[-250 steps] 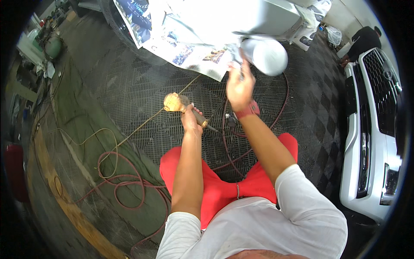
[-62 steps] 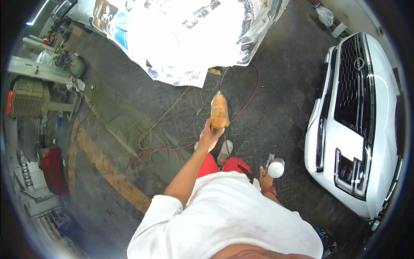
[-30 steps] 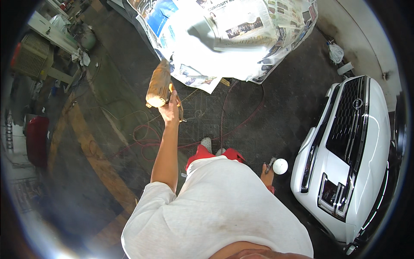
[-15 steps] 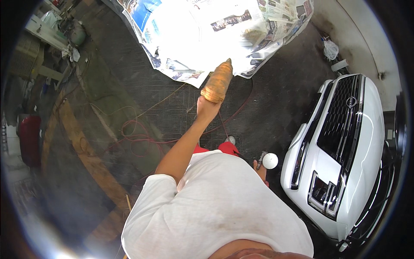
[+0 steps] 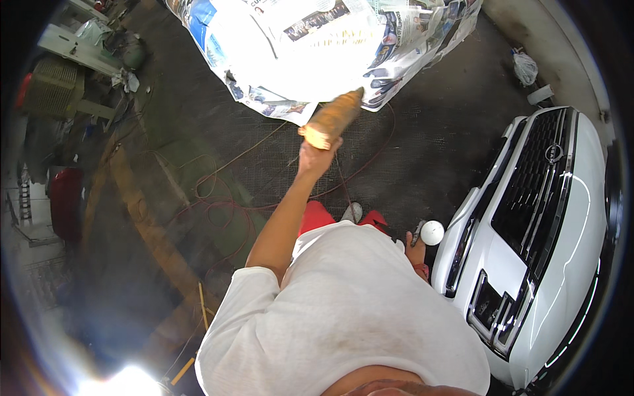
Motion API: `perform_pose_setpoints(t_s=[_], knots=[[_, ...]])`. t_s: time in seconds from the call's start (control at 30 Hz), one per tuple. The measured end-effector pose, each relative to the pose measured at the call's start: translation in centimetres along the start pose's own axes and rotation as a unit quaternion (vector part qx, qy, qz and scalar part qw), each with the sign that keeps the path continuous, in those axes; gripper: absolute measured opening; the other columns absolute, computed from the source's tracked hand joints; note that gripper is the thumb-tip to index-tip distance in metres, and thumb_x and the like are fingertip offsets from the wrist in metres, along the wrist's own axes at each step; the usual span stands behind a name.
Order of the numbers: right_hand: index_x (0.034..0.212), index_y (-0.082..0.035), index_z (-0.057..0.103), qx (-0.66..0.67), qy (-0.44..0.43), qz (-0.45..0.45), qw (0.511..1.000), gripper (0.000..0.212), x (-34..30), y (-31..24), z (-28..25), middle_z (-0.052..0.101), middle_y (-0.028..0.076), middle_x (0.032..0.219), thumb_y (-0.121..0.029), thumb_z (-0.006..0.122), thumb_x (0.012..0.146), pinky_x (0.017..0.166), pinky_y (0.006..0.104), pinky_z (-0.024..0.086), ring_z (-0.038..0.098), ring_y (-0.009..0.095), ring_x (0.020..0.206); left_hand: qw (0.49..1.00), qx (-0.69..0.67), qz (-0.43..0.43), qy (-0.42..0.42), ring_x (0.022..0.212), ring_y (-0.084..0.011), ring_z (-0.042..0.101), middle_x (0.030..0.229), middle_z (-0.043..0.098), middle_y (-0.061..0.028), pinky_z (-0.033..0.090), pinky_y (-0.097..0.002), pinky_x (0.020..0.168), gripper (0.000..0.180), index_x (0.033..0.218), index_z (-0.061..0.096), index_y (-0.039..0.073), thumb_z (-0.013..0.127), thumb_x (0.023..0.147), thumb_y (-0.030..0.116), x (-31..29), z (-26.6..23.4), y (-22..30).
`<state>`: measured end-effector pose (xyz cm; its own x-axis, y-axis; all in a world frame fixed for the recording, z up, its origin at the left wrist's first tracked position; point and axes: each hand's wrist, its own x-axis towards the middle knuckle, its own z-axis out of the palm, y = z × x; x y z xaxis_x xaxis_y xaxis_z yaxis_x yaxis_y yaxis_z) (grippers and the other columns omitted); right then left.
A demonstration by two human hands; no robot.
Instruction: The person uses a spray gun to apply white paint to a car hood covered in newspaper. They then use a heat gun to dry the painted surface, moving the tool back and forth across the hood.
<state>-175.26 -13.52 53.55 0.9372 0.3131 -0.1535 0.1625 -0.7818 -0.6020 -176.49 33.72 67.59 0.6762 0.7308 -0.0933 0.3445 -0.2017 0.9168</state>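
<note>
My left hand (image 5: 316,158) stretches forward, closed around the wide end of a stained orange-brown bottle-like thing (image 5: 337,119) with a tapering tip. I cannot make out its exact kind. That tip points at the lower edge of a large rounded object covered in newspaper (image 5: 330,30); whether they touch cannot be told. Down by my right side, my right hand (image 5: 415,251) is closed on what looks like a spray gun with a round white cup (image 5: 432,233), partly hidden. Strong glare whitens the middle of the newspaper.
A white car front bumper with black grille (image 5: 528,191) stands close on my right. A red hose (image 5: 264,207) loops over the dark floor (image 5: 436,138) at my feet. A plastic bag (image 5: 525,68) hangs by the right wall. Clutter and a red panel (image 5: 67,204) lie left.
My view has shifted, so the bumper sits farther right. The bottle-like thing tilts more to the right in my left hand. More of my right hand shows beside the white cup.
</note>
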Motion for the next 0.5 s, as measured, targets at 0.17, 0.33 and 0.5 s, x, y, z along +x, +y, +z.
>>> perform_pose_setpoints(t_s=[0.17, 0.33, 0.5], knots=[[0.136, 0.008, 0.054, 0.009, -0.049, 0.039, 0.998, 0.054, 3.3, 1.9, -2.4, 0.06, 0.037, 0.13, -0.034, 0.063, 0.103, 0.106, 0.0522, 0.043, 0.054, 0.054, 0.125, 0.978, -0.106, -0.069, 0.166, 0.083, -0.0147, 0.066, 0.092, 0.07, -0.0057, 0.054, -0.0313, 0.074, 0.035, 0.114, 0.067, 0.0, 0.079, 0.087, 0.018, -0.3, -6.3, -2.6], [0.137, 0.01, 0.053, -0.012, 0.011, -0.002, 1.0, 0.055, 6.0, 6.2, -1.1, 0.058, 0.037, 0.133, -0.033, 0.061, 0.104, 0.111, 0.0507, 0.041, 0.052, 0.054, 0.129, 0.958, -0.118, -0.072, 0.25, 0.061, -0.0106, 0.054, 0.08, 0.062, -0.0011, 0.045, -0.029, 0.059, 0.016, 0.098, 0.064, 0.004, 0.071, 0.083, 0.008, 0.9, -13.0, 0.1], [0.144, 0.008, 0.048, 0.032, -0.06, 0.015, 0.998, 0.061, 7.7, 4.1, -1.6, 0.056, 0.035, 0.139, -0.036, 0.062, 0.103, 0.113, 0.0486, 0.04, 0.05, 0.051, 0.133, 0.924, -0.147, 0.02, 0.352, 0.061, -0.0105, 0.054, 0.07, 0.058, -0.0004, 0.044, -0.0299, 0.059, 0.009, 0.082, 0.061, 0.006, 0.068, 0.087, 0.01, 0.9, -17.4, 1.5]])
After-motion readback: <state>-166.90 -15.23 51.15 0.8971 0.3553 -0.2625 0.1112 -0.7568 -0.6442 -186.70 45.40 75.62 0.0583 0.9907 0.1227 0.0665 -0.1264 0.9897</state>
